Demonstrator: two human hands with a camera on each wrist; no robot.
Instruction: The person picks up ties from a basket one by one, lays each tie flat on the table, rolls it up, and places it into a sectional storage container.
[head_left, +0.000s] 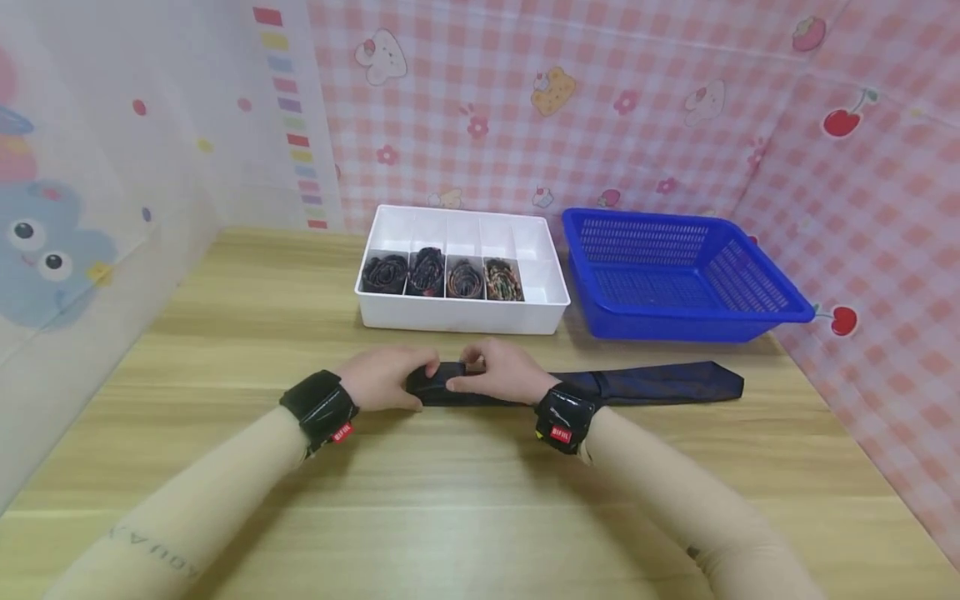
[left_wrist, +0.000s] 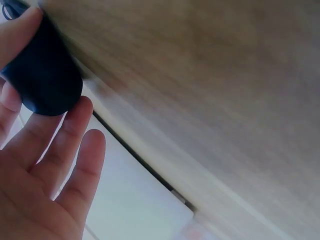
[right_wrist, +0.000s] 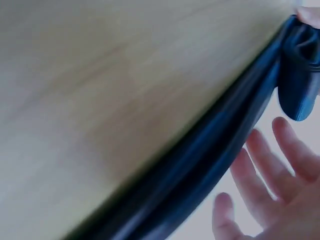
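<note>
A dark blue necktie [head_left: 675, 383] lies lengthwise across the wooden table, its wide pointed end at the right. Its left end is wound into a roll [head_left: 437, 383] between the two hands. My left hand [head_left: 386, 379] grips the roll from the left, with the thumb on one side and fingers around the other in the left wrist view. From the other side my right hand [head_left: 506, 375] holds the roll [right_wrist: 298, 92] between thumb and forefinger; its other fingers [right_wrist: 245, 172] spread loosely beside the flat strip. The right hand and wrist cover part of the strip in the head view.
Behind the hands stands a white divided box [head_left: 465, 315] with several dark or patterned fabric rolls [head_left: 426, 273] in its front compartments. A blue plastic basket [head_left: 690, 325] sits to its right. Patterned cloth walls [head_left: 525, 100] enclose the table [head_left: 420, 517] at the back and sides.
</note>
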